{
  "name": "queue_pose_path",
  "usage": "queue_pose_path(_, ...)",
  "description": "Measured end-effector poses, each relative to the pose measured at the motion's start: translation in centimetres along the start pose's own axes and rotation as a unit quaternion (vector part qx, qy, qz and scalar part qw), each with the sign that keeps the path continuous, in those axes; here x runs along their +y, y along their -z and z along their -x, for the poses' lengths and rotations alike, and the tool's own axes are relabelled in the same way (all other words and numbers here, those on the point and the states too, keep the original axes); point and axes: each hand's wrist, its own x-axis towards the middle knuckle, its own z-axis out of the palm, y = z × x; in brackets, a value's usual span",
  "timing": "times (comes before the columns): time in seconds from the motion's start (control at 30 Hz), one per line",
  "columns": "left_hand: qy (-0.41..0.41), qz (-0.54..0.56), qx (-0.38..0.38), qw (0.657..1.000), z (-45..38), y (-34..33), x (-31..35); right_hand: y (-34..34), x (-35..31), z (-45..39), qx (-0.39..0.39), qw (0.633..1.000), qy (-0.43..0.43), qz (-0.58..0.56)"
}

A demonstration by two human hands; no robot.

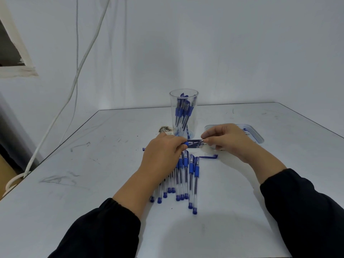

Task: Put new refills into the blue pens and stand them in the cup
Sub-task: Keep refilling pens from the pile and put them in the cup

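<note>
My left hand [161, 155] grips a blue pen [186, 143] that lies sideways just above the table, its blue end poking out at the left. At the pen's tip, my right hand [226, 139] pinches a thin refill [197, 140]. Several loose refills [197, 145] lie on the table under it. A clear plastic cup [184, 113] behind my hands holds several blue pens upright. Several capped blue pens [186, 175] lie in a row under my left wrist. A loose pen cap [211, 156] lies near my right wrist.
A shallow clear tray [257, 137] sits behind my right hand. A dark stain [164, 129] marks the white table [93, 164] left of the cup. White cables [74, 81] hang down the wall at the left, past the table's left edge.
</note>
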Motion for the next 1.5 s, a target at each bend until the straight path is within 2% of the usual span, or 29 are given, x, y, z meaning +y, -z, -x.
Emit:
queue_pose_path(0.07, 0.003, 0.001, -0.003, 1.000, 0.0, 0.0, 0.0, 0.1, 0.3, -0.2, 0.019, 0.993, 0.027, 0.111)
queue_pose_path(0.2, 0.007, 0.004, -0.006, 1.000, 0.1, 0.1, 0.0, 0.0, 1.0, -0.1, -0.015, 0.945, 0.054, 0.323)
queue_pose_path(0.33, 0.012, 0.010, -0.010, 1.000, 0.0, 0.2, 0.1, 0.4, 1.0, 0.0, -0.016, 0.916, 0.066, 0.394)
queue_pose_path(0.67, 0.019, 0.012, -0.016, 1.000, 0.1, 0.4, 0.2, 0.3, 0.5, 0.5, -0.016, 0.892, 0.086, 0.444)
queue_pose_path(0.83, 0.019, 0.011, -0.005, 1.000, 0.1, 0.3, 0.2, 0.4, 0.3, 0.7, 0.029, 0.904, 0.126, 0.406)
queue_pose_path(0.93, 0.003, 0.013, 0.005, 1.000, 0.1, 0.1, 0.0, 0.1, -0.1, 0.9, 0.074, 0.931, 0.168, 0.317)
queue_pose_path(1.0, -0.005, 0.016, 0.010, 1.000, 0.2, 0.0, 0.1, -0.4, -0.2, 0.8, 0.078, 0.939, 0.187, 0.279)
queue_pose_path(1.23, -0.024, 0.024, 0.032, 0.999, 0.1, -0.1, 0.0, -1.4, 0.5, 0.3, 0.056, 0.909, 0.279, 0.305)
queue_pose_path(1.5, -0.010, 0.022, 0.034, 0.999, 0.0, 0.1, -0.2, -0.7, 0.7, 0.3, 0.069, 0.903, 0.269, 0.329)
